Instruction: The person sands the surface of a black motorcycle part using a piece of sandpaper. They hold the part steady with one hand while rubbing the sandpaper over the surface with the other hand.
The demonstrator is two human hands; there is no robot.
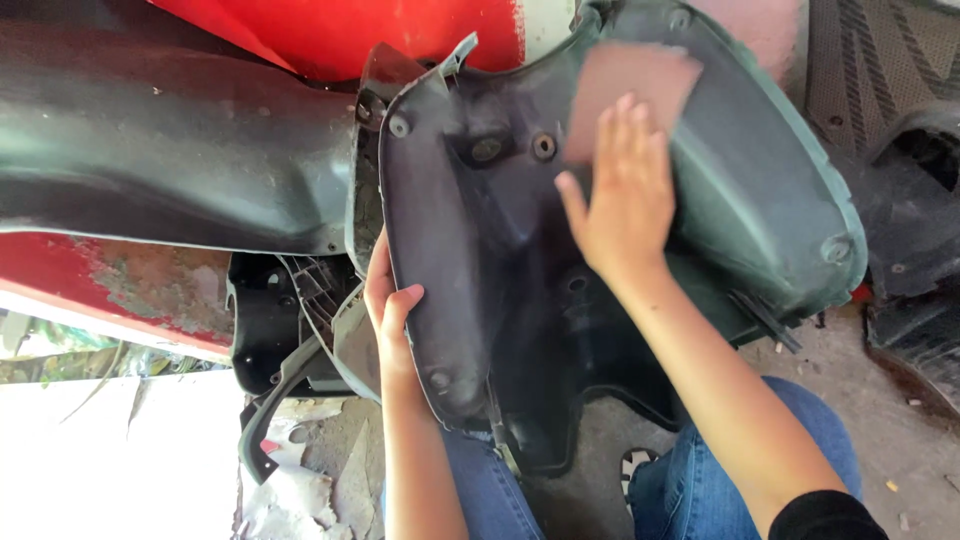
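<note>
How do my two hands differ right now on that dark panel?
The right hand lies flat, fingers spread, pressing a brownish abrasive sheet against the dark plastic panel; the left hand curls round the panel's edge, thumb in front. The right sits higher, the left lower. Both touch the same panel.

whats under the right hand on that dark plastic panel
A brownish sheet of sandpaper lies flat under the right hand, pressed against the dark plastic panel. The sheet's lower part and the panel surface beneath it are covered.
</note>
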